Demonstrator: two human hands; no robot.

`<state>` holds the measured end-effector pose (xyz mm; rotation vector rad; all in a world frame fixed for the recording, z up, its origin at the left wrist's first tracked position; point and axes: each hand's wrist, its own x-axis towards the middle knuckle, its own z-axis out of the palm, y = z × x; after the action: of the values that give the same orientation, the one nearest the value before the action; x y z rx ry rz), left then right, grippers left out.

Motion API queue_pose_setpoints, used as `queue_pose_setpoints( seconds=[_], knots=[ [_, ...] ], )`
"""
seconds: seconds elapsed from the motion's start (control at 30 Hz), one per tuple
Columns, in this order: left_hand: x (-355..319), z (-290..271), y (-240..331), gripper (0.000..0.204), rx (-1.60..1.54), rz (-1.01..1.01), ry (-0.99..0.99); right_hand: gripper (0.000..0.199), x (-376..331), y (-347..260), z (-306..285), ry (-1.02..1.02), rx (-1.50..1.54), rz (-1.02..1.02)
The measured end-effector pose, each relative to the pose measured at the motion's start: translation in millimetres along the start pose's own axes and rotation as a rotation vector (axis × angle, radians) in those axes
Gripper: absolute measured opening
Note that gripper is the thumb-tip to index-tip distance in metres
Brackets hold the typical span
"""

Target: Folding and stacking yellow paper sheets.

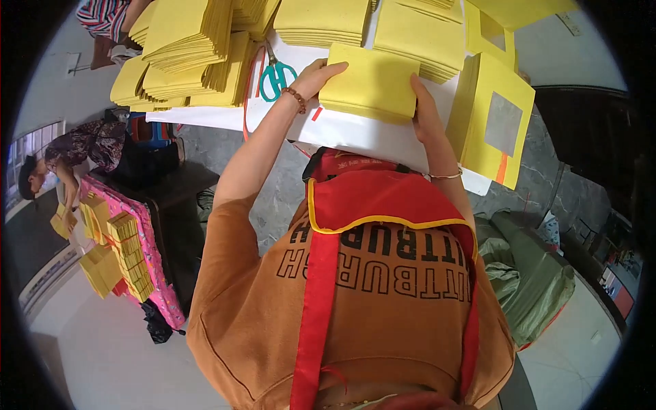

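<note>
My left hand (316, 80) and my right hand (426, 113) hold a stack of yellow paper sheets (372, 80) between them, one at each side. The left thumb lies on the top sheet, while the right thumb presses along the right edge; the other fingers are partly hidden. Beneath the stack is a white-covered table (383, 133). Just left of my left hand lie scissors (277, 78) with teal handles. To the right of my right hand is another yellow stack (488, 102), with a grey rectangle and an orange strip on its top piece.
Yellow paper piles (184, 41) crowd the table's far and left parts. A red cord (247, 113) hangs over its front edge. At the left, another person (85, 147) handles yellow bundles beside a pink-covered table (160, 273). A green sheet (523, 277) covers something at lower right.
</note>
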<state>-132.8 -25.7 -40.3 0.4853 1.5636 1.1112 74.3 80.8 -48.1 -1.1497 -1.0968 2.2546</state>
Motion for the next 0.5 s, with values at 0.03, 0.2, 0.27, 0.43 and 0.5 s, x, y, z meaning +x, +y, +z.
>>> queue_pose_setpoints(
  seconds=[0.03,0.2,0.27,0.43,0.5],
  knots=[
    [0.9,-0.5,-2.1,0.062,0.005,0.002,-0.001,0.05,-1.1,1.5,1.1,-0.005,-0.016,-0.034],
    [10.8,-6.5,-10.6,0.061,-0.039,0.041,-0.078,0.049,-7.0,4.7,2.1,0.001,-0.062,-0.089],
    [5.3,-7.5,-9.4,0.063,-0.055,0.004,-0.054,0.049,-6.9,3.7,0.6,0.013,0.046,-0.045],
    [-20.9,1.4,-13.4,0.067,-0.088,-0.04,0.238,0.047,-30.7,10.0,-4.9,0.214,-0.042,-0.203],
    [-35.0,-0.2,-26.7,0.059,-0.237,0.111,0.485,0.045,-64.2,1.9,-4.4,0.283,-0.076,-0.231]
  ],
)
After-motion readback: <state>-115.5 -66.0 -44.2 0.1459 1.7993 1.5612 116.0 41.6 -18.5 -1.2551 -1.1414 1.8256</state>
